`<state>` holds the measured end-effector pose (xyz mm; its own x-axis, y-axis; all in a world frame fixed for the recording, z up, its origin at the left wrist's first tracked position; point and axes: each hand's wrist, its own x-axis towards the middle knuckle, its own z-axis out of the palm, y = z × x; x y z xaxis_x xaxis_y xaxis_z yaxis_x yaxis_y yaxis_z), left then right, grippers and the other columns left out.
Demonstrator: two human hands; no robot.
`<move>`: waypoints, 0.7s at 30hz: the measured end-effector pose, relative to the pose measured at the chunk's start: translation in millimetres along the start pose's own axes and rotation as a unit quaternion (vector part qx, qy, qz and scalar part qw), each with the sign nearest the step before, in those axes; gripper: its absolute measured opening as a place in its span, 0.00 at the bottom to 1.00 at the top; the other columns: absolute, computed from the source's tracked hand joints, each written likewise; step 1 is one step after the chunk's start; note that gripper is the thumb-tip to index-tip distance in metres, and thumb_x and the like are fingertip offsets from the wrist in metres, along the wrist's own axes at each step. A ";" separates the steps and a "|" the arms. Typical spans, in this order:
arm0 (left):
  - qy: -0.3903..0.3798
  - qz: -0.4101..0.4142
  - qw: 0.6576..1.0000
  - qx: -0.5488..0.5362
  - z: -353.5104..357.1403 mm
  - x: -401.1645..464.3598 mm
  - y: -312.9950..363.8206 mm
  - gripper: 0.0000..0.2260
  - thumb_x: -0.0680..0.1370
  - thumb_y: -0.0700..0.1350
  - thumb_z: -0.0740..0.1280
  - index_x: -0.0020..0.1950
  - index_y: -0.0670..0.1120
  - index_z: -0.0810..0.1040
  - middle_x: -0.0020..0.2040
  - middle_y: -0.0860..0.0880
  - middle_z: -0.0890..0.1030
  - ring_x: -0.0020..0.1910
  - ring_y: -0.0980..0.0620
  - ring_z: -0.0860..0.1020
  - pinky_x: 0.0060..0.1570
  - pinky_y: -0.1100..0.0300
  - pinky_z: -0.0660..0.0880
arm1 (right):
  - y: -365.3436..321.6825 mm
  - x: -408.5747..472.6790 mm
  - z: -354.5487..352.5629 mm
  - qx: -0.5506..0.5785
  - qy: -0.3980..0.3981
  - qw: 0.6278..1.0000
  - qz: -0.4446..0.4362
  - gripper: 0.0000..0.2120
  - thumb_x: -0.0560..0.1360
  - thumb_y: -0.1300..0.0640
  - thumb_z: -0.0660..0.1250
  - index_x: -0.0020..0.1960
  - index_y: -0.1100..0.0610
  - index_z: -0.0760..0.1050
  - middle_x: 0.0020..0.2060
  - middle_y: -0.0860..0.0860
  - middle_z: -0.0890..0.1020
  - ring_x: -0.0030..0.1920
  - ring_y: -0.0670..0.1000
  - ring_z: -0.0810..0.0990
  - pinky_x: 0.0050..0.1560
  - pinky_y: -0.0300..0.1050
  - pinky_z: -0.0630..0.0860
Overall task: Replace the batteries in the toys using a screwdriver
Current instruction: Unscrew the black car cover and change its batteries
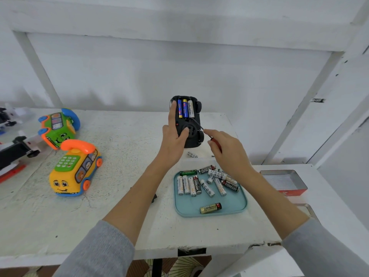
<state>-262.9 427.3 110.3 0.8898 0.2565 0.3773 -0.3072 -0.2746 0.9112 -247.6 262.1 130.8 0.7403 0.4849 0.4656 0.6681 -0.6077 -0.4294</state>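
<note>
Grey sleeves reach over the bench point(119, 206). Left hand point(173, 140) grips a black toy car point(189, 124) held upside down above the bench, three batteries point(185, 108) showing in its open bay. Right hand point(229, 154) pinches a red-handled screwdriver point(207, 133), tip against the car's underside, above a blue tray point(209, 213) of loose batteries.

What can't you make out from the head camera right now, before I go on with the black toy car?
- Screwdriver: handle mostly hidden inside the right hand; tip too thin to tell where it touches the black toy car.
- Battery cover: none recognisable in view.
- Small white batteries behind the teal tray: too small to count.
- Toys at the left edge: cut off by the frame.
- Car's left side: covered by the left hand.
</note>
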 end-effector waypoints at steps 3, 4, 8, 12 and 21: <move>-0.013 0.016 1.000 0.005 -2.7 3.0 -0.5 0.33 0.77 0.41 0.58 0.78 0.54 0.48 0.63 0.53 0.71 0.57 0.59 0.76 0.58 0.57 0.75 | 2.7 1.0 -0.6 0.026 0.003 1.000 0.006 0.15 0.77 0.63 0.61 0.63 0.56 0.74 0.39 0.55 0.79 0.37 0.54 0.75 0.39 0.53 0.75; -0.018 0.023 0.999 0.017 -4.7 4.0 -1.7 0.32 0.77 0.42 0.58 0.78 0.56 0.48 0.64 0.51 0.70 0.58 0.56 0.75 0.60 0.54 0.75 | 4.3 1.4 -1.8 0.035 0.001 0.999 0.013 0.14 0.77 0.62 0.61 0.62 0.55 0.75 0.40 0.56 0.80 0.38 0.55 0.76 0.41 0.54 0.75; -0.069 0.027 0.991 0.109 -17.5 13.5 -7.7 0.31 0.75 0.51 0.57 0.75 0.68 0.48 0.64 0.39 0.69 0.59 0.42 0.72 0.64 0.44 0.70 | 10.2 2.6 -12.8 0.040 0.006 0.999 0.027 0.14 0.77 0.61 0.63 0.61 0.52 0.76 0.44 0.55 0.82 0.42 0.55 0.78 0.46 0.54 0.76; -0.111 0.043 0.977 0.179 -28.4 22.9 3.5 0.29 0.79 0.47 0.57 0.73 0.69 0.49 0.54 0.39 0.67 0.51 0.41 0.70 0.56 0.59 0.69 | 12.4 18.4 -31.7 0.000 0.003 0.998 0.057 0.14 0.77 0.58 0.62 0.61 0.50 0.75 0.47 0.52 0.82 0.47 0.53 0.79 0.49 0.50 0.76; -0.169 0.099 0.938 0.285 -41.3 39.8 18.9 0.30 0.81 0.41 0.59 0.71 0.68 0.48 0.52 0.42 0.65 0.48 0.41 0.69 0.55 0.54 0.69 | 16.3 37.9 -50.5 -0.054 -0.011 0.996 0.064 0.14 0.78 0.57 0.60 0.61 0.49 0.75 0.39 0.47 0.76 0.42 0.51 0.74 0.46 0.46 0.73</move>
<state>-247.3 470.6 149.4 0.9198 -0.1342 0.3686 -0.3336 -0.7622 0.5548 -212.5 238.8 180.5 0.8207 0.4131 0.3947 0.5579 -0.7285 -0.3976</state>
